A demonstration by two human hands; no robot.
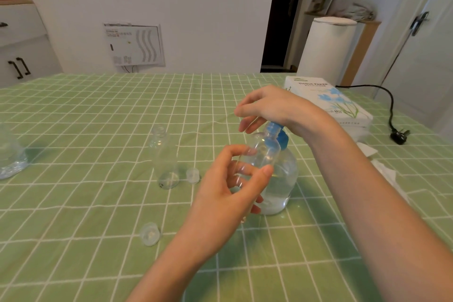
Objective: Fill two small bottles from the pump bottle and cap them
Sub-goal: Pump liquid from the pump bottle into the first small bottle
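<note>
A clear pump bottle (285, 174) with a blue pump head (282, 138) stands on the green checked tablecloth (98, 130), partly filled with clear liquid. My left hand (228, 198) grips a small clear bottle (263, 154), tilted with its mouth up at the blue nozzle. The heel of my right hand (277, 108) rests on top of the pump head, its fingers hanging loosely curved and holding nothing. A second small clear bottle (164, 158) stands upright and uncapped to the left. Two clear caps lie on the cloth, one (193, 175) beside that bottle, the other (150, 233) nearer me.
A tissue paper box (331, 103) lies at the back right, with crumpled white tissues (382, 167) and a black power plug (398, 136) near the right edge. A clear container (9, 157) stands at the far left edge.
</note>
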